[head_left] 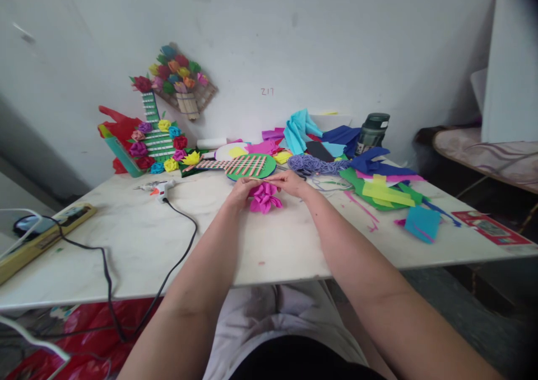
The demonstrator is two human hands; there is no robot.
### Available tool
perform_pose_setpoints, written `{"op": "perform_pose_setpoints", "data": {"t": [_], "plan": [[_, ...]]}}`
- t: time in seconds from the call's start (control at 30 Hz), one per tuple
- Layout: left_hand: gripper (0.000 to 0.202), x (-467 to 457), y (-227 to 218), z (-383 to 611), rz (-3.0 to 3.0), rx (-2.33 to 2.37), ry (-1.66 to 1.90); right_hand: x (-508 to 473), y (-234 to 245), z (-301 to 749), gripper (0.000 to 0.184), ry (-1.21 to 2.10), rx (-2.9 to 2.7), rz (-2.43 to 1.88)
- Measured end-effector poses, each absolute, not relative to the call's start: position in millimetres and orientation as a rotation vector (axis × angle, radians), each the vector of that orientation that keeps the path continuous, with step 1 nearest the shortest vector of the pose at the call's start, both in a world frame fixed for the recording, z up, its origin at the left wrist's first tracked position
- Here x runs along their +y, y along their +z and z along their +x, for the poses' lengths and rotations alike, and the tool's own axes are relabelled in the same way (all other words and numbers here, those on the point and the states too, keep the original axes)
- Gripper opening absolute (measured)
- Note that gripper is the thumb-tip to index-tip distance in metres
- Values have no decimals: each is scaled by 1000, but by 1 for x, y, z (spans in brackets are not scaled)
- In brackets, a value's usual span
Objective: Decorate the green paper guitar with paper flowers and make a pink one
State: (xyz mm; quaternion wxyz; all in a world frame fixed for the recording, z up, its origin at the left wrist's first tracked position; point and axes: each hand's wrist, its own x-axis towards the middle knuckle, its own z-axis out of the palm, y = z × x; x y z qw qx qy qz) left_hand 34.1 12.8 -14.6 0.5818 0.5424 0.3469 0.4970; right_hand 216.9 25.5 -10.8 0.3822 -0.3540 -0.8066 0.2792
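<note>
A bright pink crepe-paper flower [265,199] hangs just below my fingertips, close to the tabletop. My left hand [242,190] is closed in a pinch at the flower's upper left. From the other side, my right hand [290,182] pinches at its top edge. A thin pale line runs between the two sets of fingertips; whether it is a strip or part of a finger I cannot tell. Right behind my hands lies a green guitar-shaped craft piece [251,167] laid over with thin striped sticks, a yellow paper flower [191,158] at its neck end.
A white glue gun [165,190] with a black cord lies left, near a power strip [50,239]. A flower-covered guitar craft [157,139] leans on the wall. Crepe-paper scraps [378,189], purple yarn [317,166] and a dark bottle [373,132] are at right.
</note>
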Motion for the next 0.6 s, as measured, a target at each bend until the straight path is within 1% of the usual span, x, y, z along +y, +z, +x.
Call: {"op": "perform_pose_setpoints", "data": {"t": [0.2,0.47,0.6], "plan": [[18,12,-17,36,1156,795,1143,26,-12,218,28,672,-2075,-961],[17,9,-14,39,1130,778,1152,18,-4,217,24,343,-2156,-1112],[20,10,-15,39,1144,753,1145,11,3,216,24,259,-2183,-1181]]}}
